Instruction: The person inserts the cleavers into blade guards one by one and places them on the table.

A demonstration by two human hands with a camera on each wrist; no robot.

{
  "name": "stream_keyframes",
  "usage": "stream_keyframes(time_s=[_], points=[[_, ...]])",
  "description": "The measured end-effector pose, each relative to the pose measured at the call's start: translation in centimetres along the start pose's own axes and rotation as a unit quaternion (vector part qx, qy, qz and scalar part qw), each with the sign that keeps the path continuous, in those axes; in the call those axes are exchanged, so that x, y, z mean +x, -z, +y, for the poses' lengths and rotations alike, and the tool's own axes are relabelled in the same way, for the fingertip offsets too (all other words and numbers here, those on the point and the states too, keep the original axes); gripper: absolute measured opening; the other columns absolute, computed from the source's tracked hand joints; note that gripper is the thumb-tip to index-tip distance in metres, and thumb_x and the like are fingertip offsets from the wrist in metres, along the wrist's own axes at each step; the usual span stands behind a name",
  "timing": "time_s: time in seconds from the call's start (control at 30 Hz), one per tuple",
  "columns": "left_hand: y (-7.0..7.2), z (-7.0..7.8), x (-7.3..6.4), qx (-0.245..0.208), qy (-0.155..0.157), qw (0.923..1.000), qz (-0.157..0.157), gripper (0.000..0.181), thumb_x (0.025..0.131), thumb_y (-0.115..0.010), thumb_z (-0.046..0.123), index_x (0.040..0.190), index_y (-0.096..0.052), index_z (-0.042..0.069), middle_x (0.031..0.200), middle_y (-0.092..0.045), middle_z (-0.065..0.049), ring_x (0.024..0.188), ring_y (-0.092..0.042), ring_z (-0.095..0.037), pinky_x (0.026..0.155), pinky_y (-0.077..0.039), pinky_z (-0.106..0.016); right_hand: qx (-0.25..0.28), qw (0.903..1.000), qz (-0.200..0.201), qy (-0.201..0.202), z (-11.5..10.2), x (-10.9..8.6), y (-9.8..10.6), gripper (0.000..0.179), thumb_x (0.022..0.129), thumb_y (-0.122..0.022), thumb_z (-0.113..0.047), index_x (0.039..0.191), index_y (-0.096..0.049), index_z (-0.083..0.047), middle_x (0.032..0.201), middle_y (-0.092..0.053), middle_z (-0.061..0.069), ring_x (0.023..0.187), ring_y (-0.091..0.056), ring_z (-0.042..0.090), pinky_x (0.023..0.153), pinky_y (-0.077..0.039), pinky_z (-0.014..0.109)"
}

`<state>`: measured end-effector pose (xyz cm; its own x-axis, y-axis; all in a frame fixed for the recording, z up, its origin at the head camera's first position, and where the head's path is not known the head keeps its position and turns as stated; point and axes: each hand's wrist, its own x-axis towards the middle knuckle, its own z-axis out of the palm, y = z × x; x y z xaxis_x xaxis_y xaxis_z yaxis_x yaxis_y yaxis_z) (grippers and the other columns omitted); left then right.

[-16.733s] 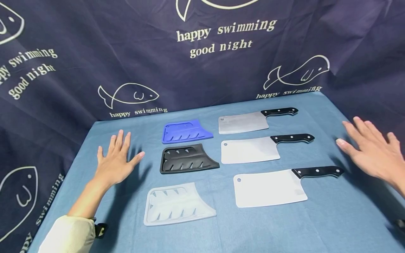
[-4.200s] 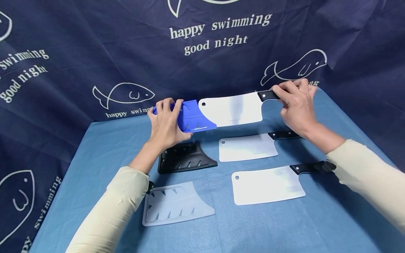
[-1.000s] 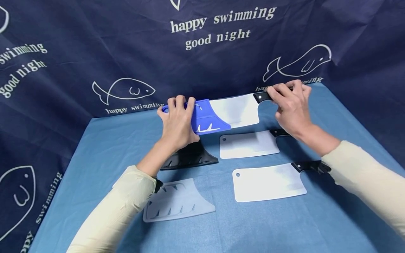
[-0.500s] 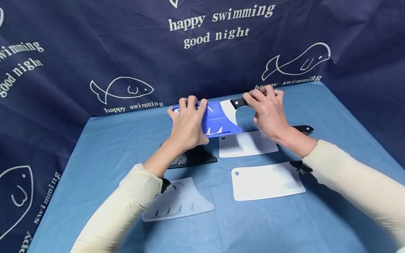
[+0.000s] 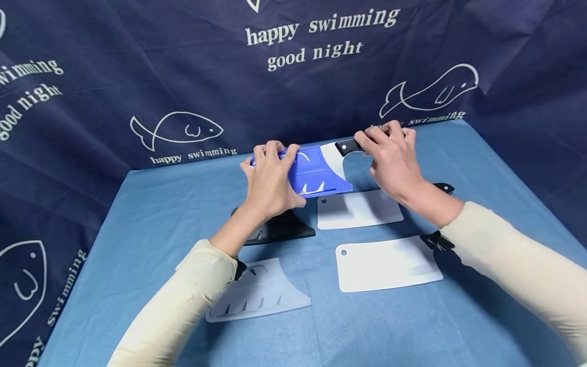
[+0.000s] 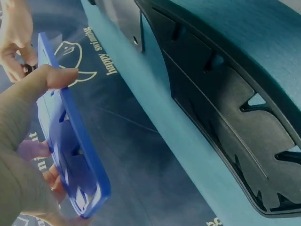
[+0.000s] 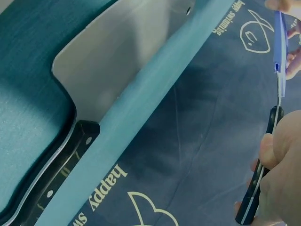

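My left hand (image 5: pixel 271 178) grips a blue blade cover (image 5: pixel 316 171) by its closed end, fingers over the top edge and thumb under the lower one. Most of a cleaver's blade (image 5: pixel 333 157) sits inside that cover; only a strip near the handle shows. My right hand (image 5: pixel 392 158) holds the black cleaver handle (image 5: pixel 347 147). Both are raised above the table's far side. In the left wrist view the blue cover (image 6: pixel 70 141) is seen edge-on between thumb and fingers. The right wrist view shows the riveted handle (image 7: pixel 256 188) in the right hand.
Below the hands lie a black blade cover (image 5: pixel 286 227), partly hidden by my left arm, and a cleaver (image 5: pixel 359 210). Nearer stand out a translucent white cover (image 5: pixel 263 295) and another cleaver (image 5: pixel 390 264), its handle behind my right forearm. Dark printed cloth (image 5: pixel 298 92) hangs behind the blue table (image 5: pixel 151 219).
Since one second ago, the right hand has moved left and the blade has slid deeper into the blue cover. The left hand has shifted slightly right. Over the last half second, little has moved.
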<state>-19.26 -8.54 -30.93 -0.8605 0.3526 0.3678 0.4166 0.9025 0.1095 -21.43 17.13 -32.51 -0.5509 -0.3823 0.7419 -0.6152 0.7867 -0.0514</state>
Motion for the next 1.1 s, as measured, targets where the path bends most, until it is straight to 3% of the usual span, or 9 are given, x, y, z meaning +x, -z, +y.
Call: stream_keyframes(time_s=[0.2,0.33,0.57,1.1], points=[[0.1,-0.1,-0.1,-0.010,0.018,0.9992,-0.034,0.106,0.048,-0.090,0.045,0.141,-0.046,0.022,0.127,-0.040,-0.013,0.119,-0.032,-0.036,0.087,-0.027,-0.065,0.006,0.9991,-0.037,-0.022,-0.1,-0.1,-0.1,0.042,0.075,-0.058,0.015,0.110,-0.062,-0.008,0.096,-0.058,0.010,0.095,-0.046,0.041,0.073,-0.031,0.057],[0.2,-0.4,-0.2,-0.012,0.011,0.9982,-0.058,0.104,0.049,-0.090,0.043,0.141,-0.046,0.021,0.129,-0.039,-0.012,0.120,-0.032,-0.035,0.088,-0.026,-0.066,0.032,0.9966,-0.059,-0.048,-0.3,-0.5,-0.3,0.042,0.075,-0.057,0.014,0.110,-0.066,-0.008,0.098,-0.061,0.010,0.095,-0.045,0.039,0.072,-0.030,0.055],[0.4,-0.4,0.4,-0.013,-0.006,0.9981,-0.060,0.102,0.054,-0.088,0.041,0.143,-0.043,0.020,0.134,-0.036,-0.012,0.123,-0.028,-0.034,0.088,-0.024,-0.069,0.045,0.9949,-0.058,-0.069,-0.1,0.0,0.0,0.043,0.077,-0.054,0.016,0.110,-0.068,-0.008,0.099,-0.060,0.010,0.092,-0.043,0.037,0.071,-0.027,0.054],[-0.1,-0.6,1.5,-0.019,0.004,0.9950,-0.098,0.104,0.057,-0.089,0.043,0.146,-0.039,0.020,0.135,-0.034,-0.012,0.123,-0.027,-0.032,0.092,-0.024,-0.066,0.042,0.9899,-0.101,-0.090,0.5,0.8,-0.1,0.041,0.081,-0.056,0.013,0.113,-0.068,-0.009,0.101,-0.059,0.012,0.094,-0.043,0.035,0.073,-0.030,0.054]])
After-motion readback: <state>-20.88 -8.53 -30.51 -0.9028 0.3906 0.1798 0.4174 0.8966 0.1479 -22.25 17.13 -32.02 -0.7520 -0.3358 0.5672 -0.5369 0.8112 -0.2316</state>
